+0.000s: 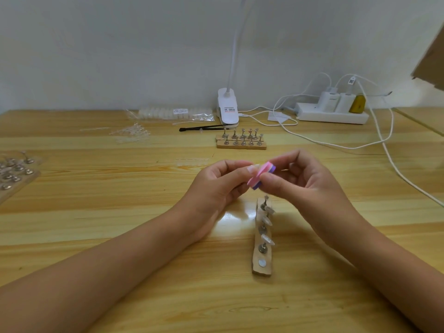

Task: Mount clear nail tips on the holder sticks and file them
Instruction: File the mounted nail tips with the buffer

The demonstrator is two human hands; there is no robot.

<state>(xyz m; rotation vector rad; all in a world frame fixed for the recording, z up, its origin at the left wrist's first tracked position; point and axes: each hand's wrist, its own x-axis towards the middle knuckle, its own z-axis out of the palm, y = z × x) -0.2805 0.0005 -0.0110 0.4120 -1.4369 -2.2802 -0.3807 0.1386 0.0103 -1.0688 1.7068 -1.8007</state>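
Pale wooden bench fills the lower frame, with a white wall behind. Upper centre: a white clip lamp stands at the far edge, its neck running out of the top of the frame. A slim black tool lies flat just below it. Upper right: white power strip carrying white chargers and a yellow plug. White cables trail across the bench. Brown cardboard is at the right edge.

pink-purple file against clear nail tip.
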